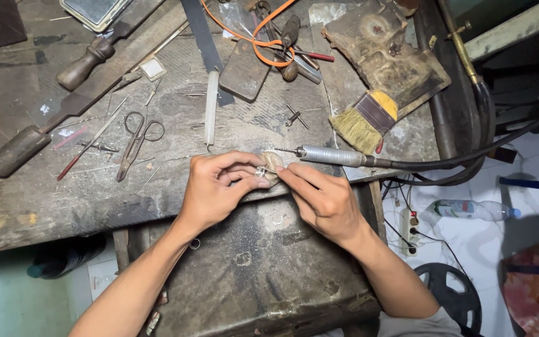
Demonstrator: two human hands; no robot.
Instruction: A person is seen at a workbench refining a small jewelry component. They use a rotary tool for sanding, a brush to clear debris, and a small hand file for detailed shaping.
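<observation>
My left hand (216, 187) pinches a small silver ring (261, 171) against a pale wooden bench peg (273, 162) at the front edge of the workbench. Thumb and fingers of that hand close around the ring. My right hand (322, 200) comes in from the right, its fingertips touching the same ring and the peg. A grey metal rotary handpiece (332, 155) with a thin bit lies on the bench just behind my right hand, its black hose running off to the right.
Worn workbench (45, 200) holds small scissors (137, 140), a white-handled tool (211, 107), wooden-handled files (85, 62), a yellow brush (369, 118), orange cable (263, 37) and pliers. A dark drawer tray (263, 268) sits below my hands. A plastic bottle (469, 210) and power strip lie on the floor.
</observation>
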